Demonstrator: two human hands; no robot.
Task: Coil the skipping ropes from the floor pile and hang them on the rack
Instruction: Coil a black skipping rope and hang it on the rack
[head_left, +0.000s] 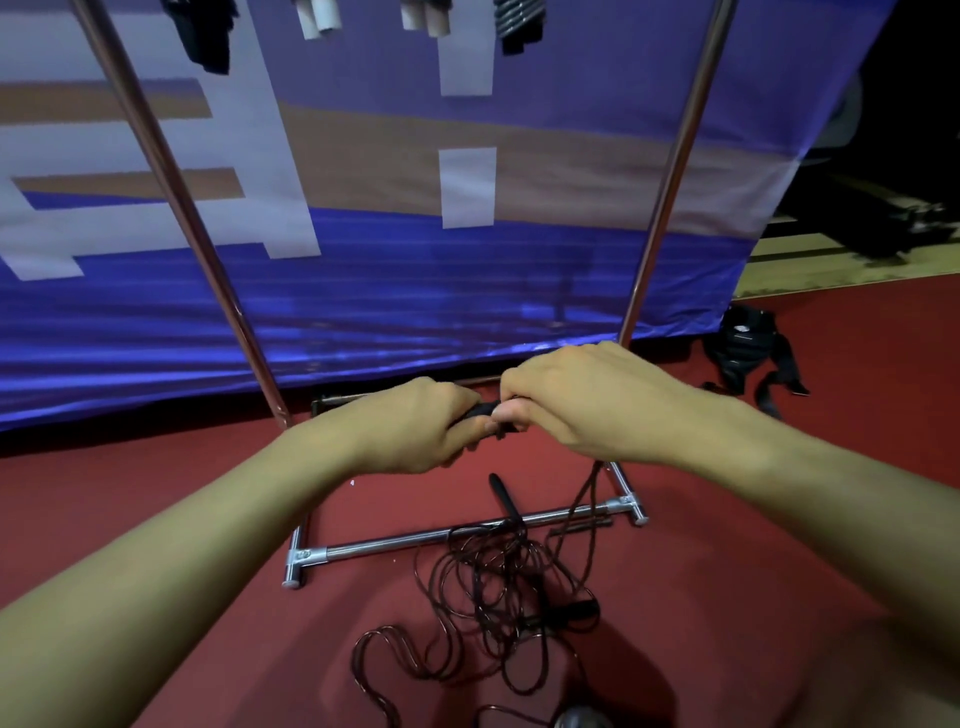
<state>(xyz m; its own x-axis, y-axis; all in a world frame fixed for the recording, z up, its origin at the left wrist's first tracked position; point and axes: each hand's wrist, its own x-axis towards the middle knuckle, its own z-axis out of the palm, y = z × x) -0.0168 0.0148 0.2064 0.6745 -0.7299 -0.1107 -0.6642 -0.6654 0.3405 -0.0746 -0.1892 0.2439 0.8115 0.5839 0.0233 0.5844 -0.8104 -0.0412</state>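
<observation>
Head view: the left hand (415, 423) and right hand (582, 400) curl their fingers around a black rope handle (480, 410), its cord trailing to the tangled dark skipping-rope pile (498, 592) on the red floor (156, 478) beside the chrome rack (447, 535), probably for coiling.

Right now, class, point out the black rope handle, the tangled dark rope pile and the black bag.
black rope handle (480, 410), head view, its middle.
tangled dark rope pile (498, 587), head view, centre.
black bag (743, 343), head view, body.

Red floor (182, 499) under the fingers

Below the fingers lies a tangled rope pile (498, 587) across the rack base (441, 535); a black bag (748, 348) lies right of them.
</observation>
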